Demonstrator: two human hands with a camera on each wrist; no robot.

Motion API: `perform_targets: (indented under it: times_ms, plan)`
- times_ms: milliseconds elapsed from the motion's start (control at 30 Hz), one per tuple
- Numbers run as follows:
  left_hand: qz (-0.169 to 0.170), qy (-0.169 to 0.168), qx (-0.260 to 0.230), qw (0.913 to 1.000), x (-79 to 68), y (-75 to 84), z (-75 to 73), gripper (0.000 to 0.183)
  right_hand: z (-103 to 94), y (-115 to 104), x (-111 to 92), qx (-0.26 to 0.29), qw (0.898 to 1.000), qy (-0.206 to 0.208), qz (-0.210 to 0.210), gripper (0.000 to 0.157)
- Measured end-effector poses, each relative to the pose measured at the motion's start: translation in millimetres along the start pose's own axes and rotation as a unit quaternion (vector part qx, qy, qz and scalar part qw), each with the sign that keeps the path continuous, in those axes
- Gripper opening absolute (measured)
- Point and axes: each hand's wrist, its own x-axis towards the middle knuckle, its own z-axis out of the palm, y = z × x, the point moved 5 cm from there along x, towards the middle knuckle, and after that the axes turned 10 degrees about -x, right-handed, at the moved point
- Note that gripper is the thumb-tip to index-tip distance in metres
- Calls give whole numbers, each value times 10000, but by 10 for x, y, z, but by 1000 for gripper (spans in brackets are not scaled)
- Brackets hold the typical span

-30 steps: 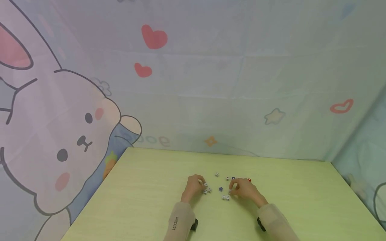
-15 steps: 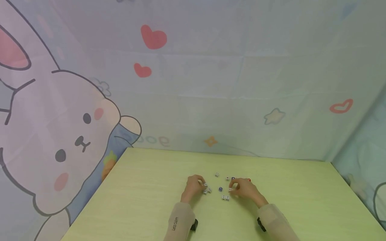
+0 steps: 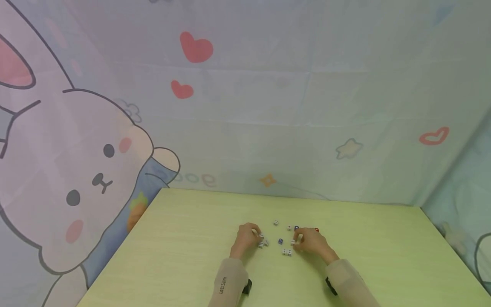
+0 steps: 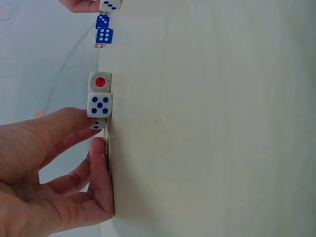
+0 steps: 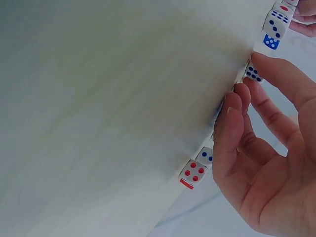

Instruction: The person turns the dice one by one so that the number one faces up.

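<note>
My left hand rests low over the table, thumb and fingers curled around a white die. Two more white dice lie close by its fingertips; in the left wrist view, a die with five blue pips partly covers the die behind it. The right hand pinches another white die between thumb and index finger, its remaining fingers curled at the tabletop. A blue die sits between the hands, and a pair of white dice stands side by side nearer the person.
Beyond the hands are a white die, another white die and a blue die. A red die shows past the right hand. The pale yellow table ends at a printed cloth.
My right hand has shifted slightly to the right, and the white die at its fingertips shows more plainly. The left hand and the other dice look the same.
</note>
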Motion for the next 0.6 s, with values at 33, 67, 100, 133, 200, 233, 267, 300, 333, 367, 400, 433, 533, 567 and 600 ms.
perform_targets:
  times_ms: [33,67,100,133,200,233,267,300,333,367,400,433,533,567,600]
  plan:
    - [13,1,-6,10000,-1,1,0,9,2,-2,0,-8,10000,9,3,16]
    - [19,0,-19,10000,-3,2,0,10,4,-2,0,-13,10000,17,9,15]
    - [7,9,-15,10000,-1,0,0,9,3,-4,-3,-11,10000,25,9,15]
    - [9,12,-15,10000,-2,2,0,9,5,-3,-5,-13,10000,33,10,15]
    - [-3,32,23,10000,4,2,1,9,8,-1,-4,4,10000,49,10,15]
    - [-2,41,34,10000,6,6,0,9,10,2,-5,16,10000,46,12,15]
    - [-14,44,49,10000,6,7,-1,9,12,3,-4,24,10000,45,7,15]
    - [-12,51,64,10000,6,7,-1,9,13,6,-3,27,10000,42,3,15]
    - [-10,53,78,10000,5,10,-2,9,15,9,-1,21,10000,42,-2,15]
    - [-15,51,84,10000,5,10,-3,10,11,10,-1,20,10000,42,-7,15]
    - [-24,49,83,10000,2,11,-4,9,7,10,-2,7,10000,48,-19,15]
    - [0,53,84,10000,1,16,-5,10,5,12,0,2,10000,49,-23,15]
    - [0,50,81,10000,1,17,-7,10,-11,5,8,-35,9999,79,-58,14]
    - [-4,51,83,10000,3,17,-9,10,-19,-2,9,-49,9999,89,-75,14]
    - [-7,54,83,10000,3,18,-11,10,-27,-11,9,-62,9999,96,-93,14]
